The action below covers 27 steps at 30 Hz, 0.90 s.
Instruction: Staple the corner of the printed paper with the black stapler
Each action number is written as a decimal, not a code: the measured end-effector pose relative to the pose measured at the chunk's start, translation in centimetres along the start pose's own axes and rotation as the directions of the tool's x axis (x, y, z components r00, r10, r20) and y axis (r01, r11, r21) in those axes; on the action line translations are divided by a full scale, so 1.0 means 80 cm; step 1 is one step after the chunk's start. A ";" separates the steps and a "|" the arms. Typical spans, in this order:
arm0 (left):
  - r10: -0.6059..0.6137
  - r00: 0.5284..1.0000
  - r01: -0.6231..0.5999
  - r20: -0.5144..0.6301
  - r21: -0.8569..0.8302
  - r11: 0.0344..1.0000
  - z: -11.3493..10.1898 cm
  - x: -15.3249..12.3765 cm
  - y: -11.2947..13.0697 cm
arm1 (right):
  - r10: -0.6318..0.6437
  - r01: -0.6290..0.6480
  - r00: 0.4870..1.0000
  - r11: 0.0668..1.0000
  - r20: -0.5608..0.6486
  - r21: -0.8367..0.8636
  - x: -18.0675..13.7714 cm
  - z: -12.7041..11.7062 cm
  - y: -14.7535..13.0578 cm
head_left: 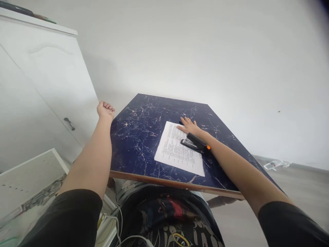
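Observation:
A printed white sheet of paper lies on a dark blue marbled table. My right hand rests flat on the paper's far right corner, fingers stretched out. A black stapler with an orange tip sits on the paper's right edge, right beside my right forearm. My left hand is held out past the table's left edge, closed in a fist, with nothing visible in it.
A white cabinet with a dark handle stands at the left. A pale low surface sits at the lower left, with white cables below. A plain white wall is behind the table; a clear wrapper lies on the floor at right.

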State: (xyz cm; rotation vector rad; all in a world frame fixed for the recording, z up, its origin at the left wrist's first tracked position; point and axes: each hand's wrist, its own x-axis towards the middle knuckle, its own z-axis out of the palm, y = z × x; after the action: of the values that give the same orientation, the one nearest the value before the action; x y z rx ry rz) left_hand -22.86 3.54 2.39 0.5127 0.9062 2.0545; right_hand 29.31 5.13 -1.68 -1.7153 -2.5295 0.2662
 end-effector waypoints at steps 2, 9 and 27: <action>0.055 0.997 -0.051 0.059 -0.066 0.997 -0.009 -0.003 0.009 | -0.052 0.052 0.999 0.999 0.010 0.018 0.025 0.005 -0.048; 0.107 0.988 -0.098 0.114 -0.085 0.992 -0.009 -0.015 0.017 | -0.257 0.255 0.966 0.965 0.024 0.066 0.100 0.019 -0.201; -0.060 0.962 0.065 0.265 -0.008 0.998 0.020 -0.026 -0.011 | -0.682 0.665 0.725 0.729 0.094 0.164 0.057 0.011 -0.178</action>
State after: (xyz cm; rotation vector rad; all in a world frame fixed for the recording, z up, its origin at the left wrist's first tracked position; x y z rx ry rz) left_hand -20.19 2.91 2.75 0.7212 0.7359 1.8799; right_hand 14.44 4.11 -0.06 -0.6436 -2.9582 0.4833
